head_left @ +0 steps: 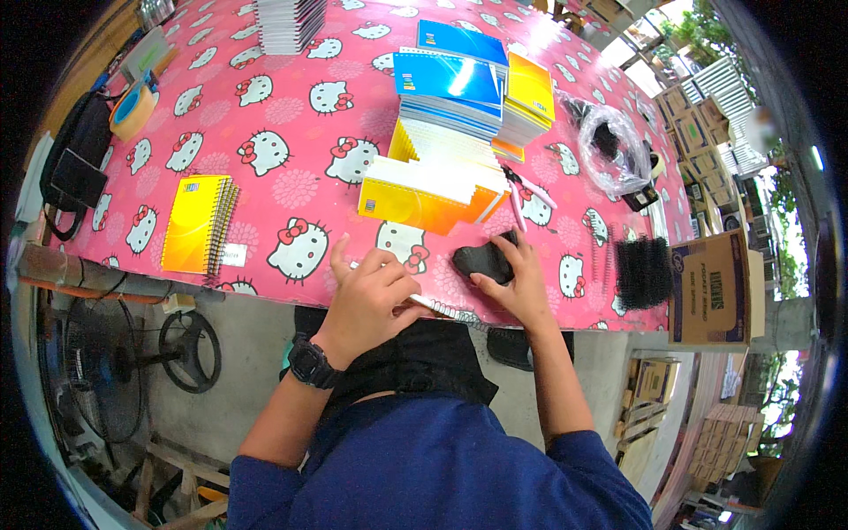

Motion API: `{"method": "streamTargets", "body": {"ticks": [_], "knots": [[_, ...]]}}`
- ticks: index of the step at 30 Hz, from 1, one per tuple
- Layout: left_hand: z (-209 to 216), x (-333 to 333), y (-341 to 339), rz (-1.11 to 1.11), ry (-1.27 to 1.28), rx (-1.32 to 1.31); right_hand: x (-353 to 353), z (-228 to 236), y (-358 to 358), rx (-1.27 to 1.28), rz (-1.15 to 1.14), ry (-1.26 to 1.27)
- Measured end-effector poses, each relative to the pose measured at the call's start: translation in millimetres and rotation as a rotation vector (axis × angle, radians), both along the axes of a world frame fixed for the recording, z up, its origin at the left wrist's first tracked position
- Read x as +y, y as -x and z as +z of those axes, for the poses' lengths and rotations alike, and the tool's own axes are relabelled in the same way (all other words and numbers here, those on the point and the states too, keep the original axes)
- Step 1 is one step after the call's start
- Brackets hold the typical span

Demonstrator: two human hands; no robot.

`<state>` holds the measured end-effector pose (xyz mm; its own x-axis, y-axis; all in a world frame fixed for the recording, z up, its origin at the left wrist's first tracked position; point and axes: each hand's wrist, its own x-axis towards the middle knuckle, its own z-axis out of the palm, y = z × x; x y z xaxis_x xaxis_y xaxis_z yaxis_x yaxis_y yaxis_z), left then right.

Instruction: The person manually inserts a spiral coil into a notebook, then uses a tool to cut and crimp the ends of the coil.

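Observation:
At the table's near edge my left hand (375, 296) pinches a small notebook (430, 306), seen edge-on with white pages. A thin wire coil (473, 318) runs along its edge and sticks out to the right. My right hand (523, 281) is closed round a dark, rounded block (481, 261) resting on the table; its exact kind does not show. Just beyond my hands stands a pile of yellow-covered notebooks (402, 201), their white page edges fanned. Pink-handled pliers (534, 190) lie beyond my right hand.
Blue notebooks (446, 75) and yellow ones (530, 93) are stacked behind. Finished-looking spiral notebooks (196, 223) lie left. To the right are black coils (643, 272), a clear plastic bag (614, 150) and a cardboard box (711, 287). Orange tape (134, 110) sits far left.

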<state>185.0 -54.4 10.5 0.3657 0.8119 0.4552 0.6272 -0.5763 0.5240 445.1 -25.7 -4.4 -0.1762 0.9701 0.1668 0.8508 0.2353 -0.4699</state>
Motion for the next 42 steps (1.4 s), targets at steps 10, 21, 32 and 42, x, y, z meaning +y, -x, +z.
{"method": "streamTargets", "body": {"ticks": [10, 21, 32, 42], "knots": [[-8, 10, -2, -0.056, -0.03, -0.039, -10, 40, 26, 0.677, 0.624, 0.466], [-4, 7, -2, -0.02, -0.063, -0.169, -6, 13, 29, 1.269, 0.599, 0.59], [-62, -11, 8, 0.099, 0.319, -0.744, 6, 13, 55, 0.598, 0.409, 0.455], [-53, 1, 14, -0.113, 0.571, -0.81, 16, 19, 61, 0.875, 0.68, 0.602]]}}
